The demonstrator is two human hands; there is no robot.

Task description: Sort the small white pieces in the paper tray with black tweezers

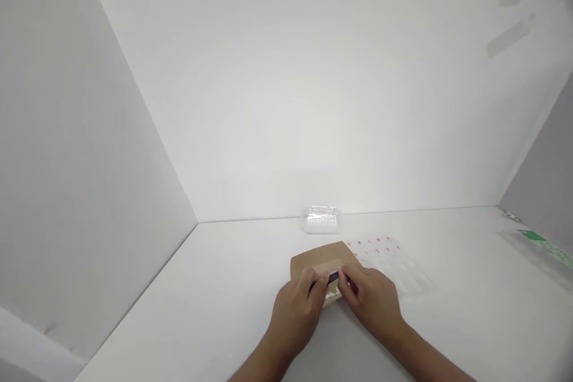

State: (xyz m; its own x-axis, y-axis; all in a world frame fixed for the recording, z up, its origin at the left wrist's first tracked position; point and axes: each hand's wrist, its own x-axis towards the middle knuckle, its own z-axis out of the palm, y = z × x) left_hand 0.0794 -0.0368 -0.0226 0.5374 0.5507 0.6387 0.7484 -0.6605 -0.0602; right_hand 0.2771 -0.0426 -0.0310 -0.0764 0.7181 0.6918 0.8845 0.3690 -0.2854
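Note:
Near the front of the white table, both hands come together over a brown card piece (313,257). My left hand (299,304) is closed round a small dark, narrow object (333,276) with a light edge; its exact kind is unclear. My right hand (372,297) pinches at the other end of this object. A paler strip crosses the card behind the fingers, and a white ragged edge shows below them. The card's lower part is partly hidden by my hands.
A clear sheet with red marks (373,246) and clear plastic packaging (405,274) lie right of the card. A shiny wrapped white pack (321,220) rests by the back wall. At far right is a clear bag with a green-and-white strip (546,246). White walls (313,83) enclose the table.

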